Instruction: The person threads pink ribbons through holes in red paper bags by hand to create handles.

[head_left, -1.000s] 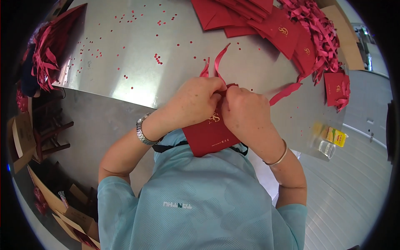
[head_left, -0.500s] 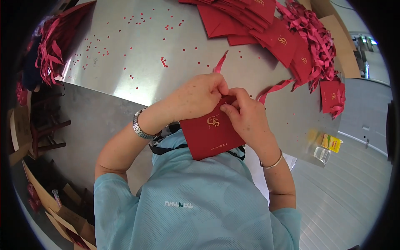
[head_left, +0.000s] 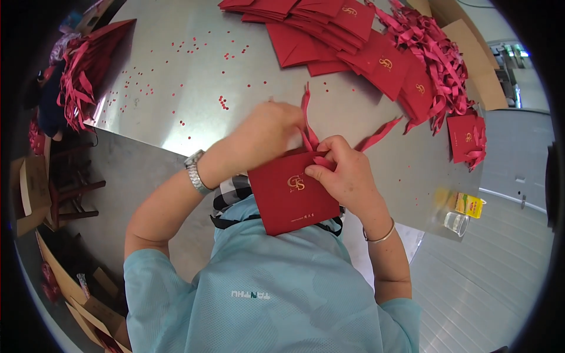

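A small red paper gift bag (head_left: 294,197) with gold print hangs upright in front of my body, at the table's near edge. My right hand (head_left: 341,173) is closed on its upper right edge, thumb in front, with a piece of pink-red ribbon under the fingers. One ribbon end (head_left: 307,117) rises from the top of the bag; another ribbon tail (head_left: 379,134) stretches to the right behind my right hand. My left hand (head_left: 271,129) is just above the bag's upper left corner, beside the rising ribbon. Motion smears its fingers, so its grip cannot be made out.
Across the metal table (head_left: 176,70) lie scattered red paper dots. Stacked red bags (head_left: 329,35) and a heap of ribbons (head_left: 438,50) fill the far right. More ribboned bags (head_left: 88,76) stand at the far left. A clear glass (head_left: 456,223) sits beside a yellow packet (head_left: 469,205) at right.
My left hand has moved left, away from my right hand. The ribbon end now stands free above the bag, which has tilted slightly and sits a little lower. My right hand still grips it.
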### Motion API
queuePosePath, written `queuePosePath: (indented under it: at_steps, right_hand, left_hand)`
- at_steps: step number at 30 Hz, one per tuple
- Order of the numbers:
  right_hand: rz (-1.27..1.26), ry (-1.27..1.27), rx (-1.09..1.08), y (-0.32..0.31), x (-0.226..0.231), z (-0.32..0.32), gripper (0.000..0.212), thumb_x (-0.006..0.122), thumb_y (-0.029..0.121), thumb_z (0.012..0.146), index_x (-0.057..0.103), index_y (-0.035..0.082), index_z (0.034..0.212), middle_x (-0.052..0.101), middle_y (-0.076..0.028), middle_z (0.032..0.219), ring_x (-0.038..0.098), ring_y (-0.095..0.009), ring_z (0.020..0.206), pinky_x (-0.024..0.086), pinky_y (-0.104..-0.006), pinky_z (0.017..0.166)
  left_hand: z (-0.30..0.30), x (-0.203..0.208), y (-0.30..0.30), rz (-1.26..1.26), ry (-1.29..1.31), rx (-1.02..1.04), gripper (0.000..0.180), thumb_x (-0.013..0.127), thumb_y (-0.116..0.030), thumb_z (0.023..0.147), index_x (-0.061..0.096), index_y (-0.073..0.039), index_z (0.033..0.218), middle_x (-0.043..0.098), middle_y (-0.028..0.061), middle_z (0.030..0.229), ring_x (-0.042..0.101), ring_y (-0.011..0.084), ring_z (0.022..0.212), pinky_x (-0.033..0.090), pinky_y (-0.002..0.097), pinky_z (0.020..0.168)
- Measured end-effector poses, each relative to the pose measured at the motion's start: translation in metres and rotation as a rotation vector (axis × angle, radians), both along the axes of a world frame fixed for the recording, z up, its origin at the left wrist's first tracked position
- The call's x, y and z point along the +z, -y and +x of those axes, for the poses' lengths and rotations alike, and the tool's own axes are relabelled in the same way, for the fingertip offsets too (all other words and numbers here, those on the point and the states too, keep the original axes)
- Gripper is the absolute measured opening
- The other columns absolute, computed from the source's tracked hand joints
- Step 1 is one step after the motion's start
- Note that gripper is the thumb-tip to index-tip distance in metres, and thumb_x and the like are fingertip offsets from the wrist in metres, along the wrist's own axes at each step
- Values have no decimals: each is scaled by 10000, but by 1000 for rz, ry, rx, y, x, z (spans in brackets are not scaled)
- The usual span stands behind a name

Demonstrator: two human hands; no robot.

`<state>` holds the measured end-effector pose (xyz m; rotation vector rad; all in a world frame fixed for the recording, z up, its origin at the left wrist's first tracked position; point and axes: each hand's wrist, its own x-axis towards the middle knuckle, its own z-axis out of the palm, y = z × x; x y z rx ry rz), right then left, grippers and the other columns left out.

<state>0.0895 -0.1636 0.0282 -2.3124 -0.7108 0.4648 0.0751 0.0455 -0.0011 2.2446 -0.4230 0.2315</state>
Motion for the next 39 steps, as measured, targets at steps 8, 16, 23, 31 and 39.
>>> queuePosePath:
  at_steps: [8, 16, 23, 31, 39]
  right_hand:
    - [-122, -26, 42, 4, -1, 6, 376, 727, 220, 794, 520, 70, 1070, 702, -114, 845, 679, -315, 772, 519, -416, 666]
    - [-273, 392, 205, 12, 16, 2, 325, 686, 139, 798, 581, 70, 1097, 671, -121, 1009, 653, -309, 896, 516, -389, 761]
    - [-27, 569, -159, 112, -19, 85, 344, 561, -23, 833, 599, 38, 1169, 608, -158, 1165, 578, -349, 1060, 486, -407, 903]
    - [8, 293, -343, 109, -36, 108, 334, 690, 84, 834, 613, 11, 1150, 620, -102, 1060, 595, -194, 843, 495, -304, 771]
    - [263, -14, -436, 120, 17, 48, 101, 665, -24, 766, 599, 14, 833, 645, -17, 780, 570, -60, 694, 458, -242, 577]
  left_hand:
    - [-11, 0, -6, -65, -120, 284, 154, 607, 1, 855, 651, 16, 1002, 629, 141, 847, 644, 252, 745, 515, 345, 664]
    - [-74, 8, 10, 192, -84, 214, 257, 664, -12, 781, 668, -37, 1037, 603, 139, 950, 589, 318, 874, 504, 398, 740]
    - [-78, 13, 13, -21, -165, 247, 244, 680, -20, 791, 672, -15, 1035, 607, 133, 972, 590, 310, 896, 509, 385, 754]
    - [-80, 16, 9, -43, -266, 258, 214, 675, -14, 793, 663, 0, 1006, 611, 145, 934, 596, 325, 880, 509, 388, 754]
    - [-88, 18, 4, 2, -271, 387, 193, 678, -32, 786, 668, -17, 977, 597, 133, 895, 596, 314, 865, 505, 398, 736]
